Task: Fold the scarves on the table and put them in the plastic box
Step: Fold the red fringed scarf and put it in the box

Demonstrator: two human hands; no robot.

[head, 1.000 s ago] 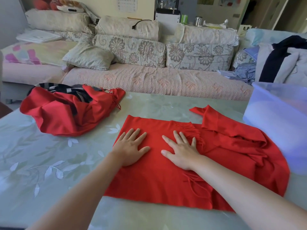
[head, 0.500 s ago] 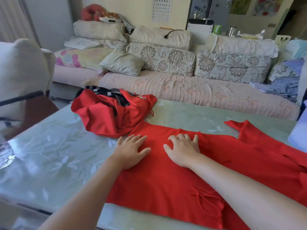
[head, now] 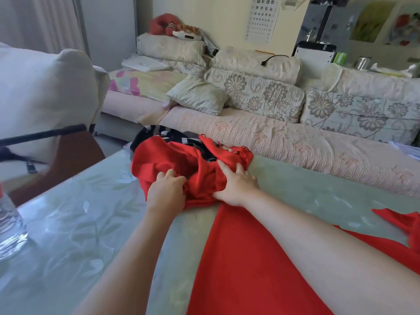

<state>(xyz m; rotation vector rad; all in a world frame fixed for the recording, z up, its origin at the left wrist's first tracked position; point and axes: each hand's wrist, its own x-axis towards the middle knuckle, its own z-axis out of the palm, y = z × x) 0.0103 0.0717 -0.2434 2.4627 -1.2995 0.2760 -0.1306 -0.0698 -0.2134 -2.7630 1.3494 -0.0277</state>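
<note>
A crumpled red scarf [head: 179, 162] lies in a heap at the far side of the table [head: 68, 223], with a black-and-white striped scarf [head: 159, 133] under its back edge. My left hand [head: 167, 192] grips the near left of the heap, fingers curled into the cloth. My right hand [head: 236, 185] lies on the heap's right side with fingers spread over the fabric. A second red scarf [head: 245, 264] is spread flat on the table beneath my right forearm. The plastic box is out of view.
A clear water bottle [head: 9, 226] stands at the table's left edge. A chair with a white cushion [head: 45, 94] is at the left. A long sofa [head: 272, 137] with floral cushions runs behind the table.
Both hands left the flat red scarf and reached forward and left to the crumpled red heap. The view swung left, so the plastic box dropped out of sight.
</note>
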